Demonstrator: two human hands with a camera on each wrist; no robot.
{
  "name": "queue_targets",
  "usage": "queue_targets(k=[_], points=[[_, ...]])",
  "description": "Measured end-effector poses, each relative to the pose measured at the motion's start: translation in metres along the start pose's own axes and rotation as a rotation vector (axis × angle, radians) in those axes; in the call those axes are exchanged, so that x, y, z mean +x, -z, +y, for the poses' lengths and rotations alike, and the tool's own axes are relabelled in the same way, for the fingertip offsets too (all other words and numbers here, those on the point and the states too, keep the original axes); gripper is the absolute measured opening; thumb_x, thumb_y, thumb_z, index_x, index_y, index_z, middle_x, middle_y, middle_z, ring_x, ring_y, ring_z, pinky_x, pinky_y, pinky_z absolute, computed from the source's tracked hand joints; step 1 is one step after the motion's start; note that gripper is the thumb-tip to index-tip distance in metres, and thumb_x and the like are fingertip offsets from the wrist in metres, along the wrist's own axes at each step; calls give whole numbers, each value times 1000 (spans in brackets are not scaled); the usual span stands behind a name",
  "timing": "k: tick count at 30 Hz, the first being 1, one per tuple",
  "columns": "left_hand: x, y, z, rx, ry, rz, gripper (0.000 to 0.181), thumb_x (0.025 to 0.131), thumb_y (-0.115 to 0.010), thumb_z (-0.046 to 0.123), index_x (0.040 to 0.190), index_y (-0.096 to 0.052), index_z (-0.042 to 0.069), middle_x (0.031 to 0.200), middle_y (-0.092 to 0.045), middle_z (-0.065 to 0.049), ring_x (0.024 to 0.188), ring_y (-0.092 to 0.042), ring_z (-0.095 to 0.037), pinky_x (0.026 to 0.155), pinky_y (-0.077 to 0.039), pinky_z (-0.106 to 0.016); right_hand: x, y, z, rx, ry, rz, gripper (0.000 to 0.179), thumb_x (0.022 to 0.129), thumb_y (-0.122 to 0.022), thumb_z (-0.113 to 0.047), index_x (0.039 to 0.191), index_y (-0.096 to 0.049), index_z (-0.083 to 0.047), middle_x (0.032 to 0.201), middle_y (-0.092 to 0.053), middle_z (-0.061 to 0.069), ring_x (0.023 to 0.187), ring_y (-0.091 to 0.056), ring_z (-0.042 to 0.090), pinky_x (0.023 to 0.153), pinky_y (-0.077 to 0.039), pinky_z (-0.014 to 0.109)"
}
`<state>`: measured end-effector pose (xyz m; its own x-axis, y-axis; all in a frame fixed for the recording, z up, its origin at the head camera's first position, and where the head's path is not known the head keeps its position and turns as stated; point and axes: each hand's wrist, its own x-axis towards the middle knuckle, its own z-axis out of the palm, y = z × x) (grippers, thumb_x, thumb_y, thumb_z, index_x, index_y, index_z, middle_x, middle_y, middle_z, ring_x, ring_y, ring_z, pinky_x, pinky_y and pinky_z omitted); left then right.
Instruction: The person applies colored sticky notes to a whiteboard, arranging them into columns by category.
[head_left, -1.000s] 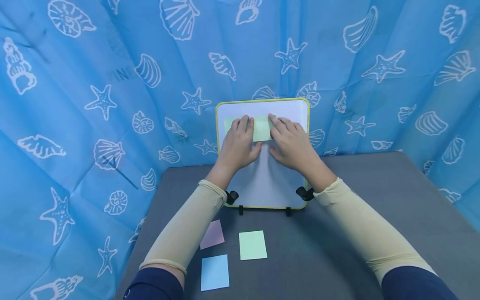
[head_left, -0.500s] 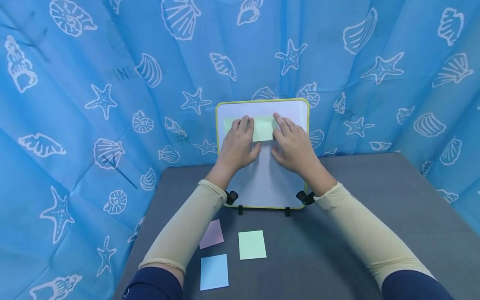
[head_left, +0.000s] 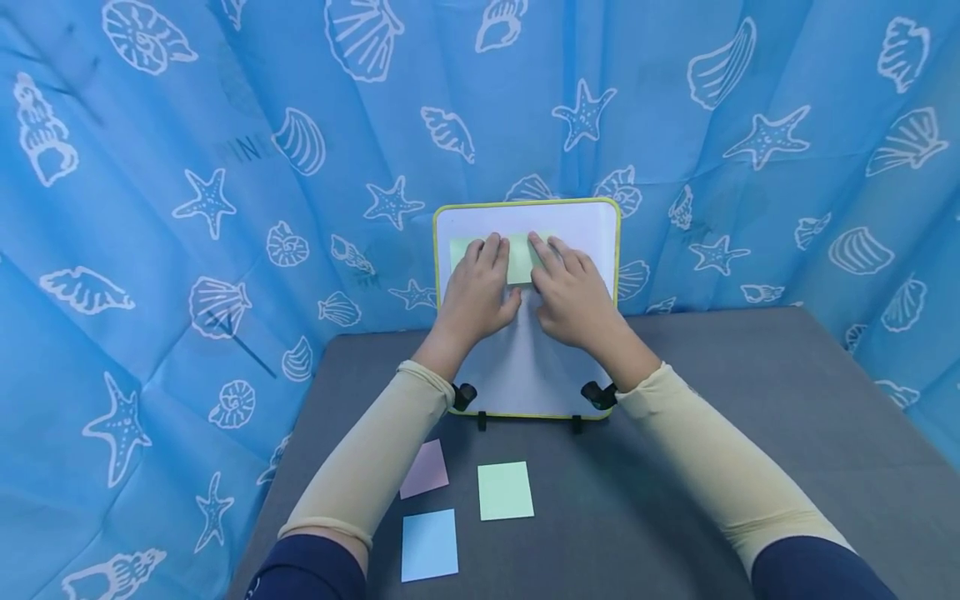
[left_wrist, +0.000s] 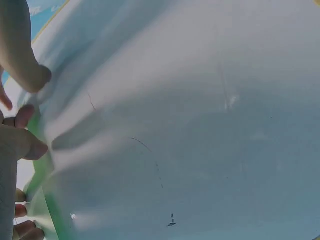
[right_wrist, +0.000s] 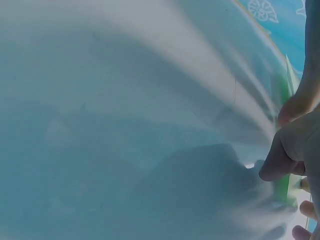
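Note:
A white board (head_left: 525, 375) with a yellow rim leans upright at the back of the table. Across its upper part lie pale green sticky notes: one green sticky note (head_left: 519, 263) shows between the hands, and a green corner (head_left: 457, 249) peeks out left of the left hand. My left hand (head_left: 476, 292) rests on the notes with its fingers extended upward. Beside it, my right hand (head_left: 573, 296) touches the middle note with its fingertips, index finger straight. In the right wrist view the green paper (right_wrist: 284, 187) stands edge-on behind the right thumb.
On the grey table (head_left: 637, 517) in front of the board lie a green sticky note (head_left: 506, 491), a blue one (head_left: 430, 546) and a purple one (head_left: 425, 469), partly behind the left sleeve. Black feet (head_left: 482, 421) hold the board's lower edge. A blue shell-print curtain (head_left: 300, 208) hangs behind.
The right hand slid a little to the right along the green note, then back left, nearer the left hand. The left hand stays in place.

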<state>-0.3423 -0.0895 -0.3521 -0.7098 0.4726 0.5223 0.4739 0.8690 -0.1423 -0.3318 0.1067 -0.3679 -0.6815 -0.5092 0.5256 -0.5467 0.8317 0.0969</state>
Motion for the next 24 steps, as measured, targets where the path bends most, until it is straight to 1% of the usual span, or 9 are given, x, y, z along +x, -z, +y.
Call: queue_targets(k=[5,11,16,20,24], points=[[0,-1,0,-1,-7,20,75,98,-68,37,156,-47,-6,156,-50,-21,138,-52,-34,111,-53,-42,-10,3,10,-12,-18,58,8,88,-68,-9,89,-62,-5,170,-38,18,153,-38,45,115,-39,62],[-2,-1,2,2,-4,28,76,97,-70,38,155,-47,-6,155,-51,-21,137,-53,-35,110,-54,-42,-18,5,18,-5,6,133,5,86,-68,-7,86,-64,-4,165,-45,21,148,-43,48,111,-43,64],[-6,0,2,22,-4,40,74,96,-71,38,154,-51,-4,153,-54,-20,133,-56,-35,105,-56,-43,-23,6,18,26,23,155,5,85,-67,-6,85,-62,-6,164,-45,22,147,-45,47,108,-45,64],[-13,3,0,13,-14,58,73,95,-72,38,152,-54,-3,150,-57,-20,131,-59,-36,104,-55,-46,-32,8,16,71,32,160,4,83,-65,-5,86,-62,-7,166,-43,23,146,-45,48,107,-45,64],[-28,5,-2,-12,-14,96,72,95,-74,37,151,-55,-3,149,-60,-19,130,-60,-36,105,-54,-48,-45,9,12,118,28,174,10,82,-69,-6,92,-67,-7,165,-43,24,145,-45,48,106,-45,67]])
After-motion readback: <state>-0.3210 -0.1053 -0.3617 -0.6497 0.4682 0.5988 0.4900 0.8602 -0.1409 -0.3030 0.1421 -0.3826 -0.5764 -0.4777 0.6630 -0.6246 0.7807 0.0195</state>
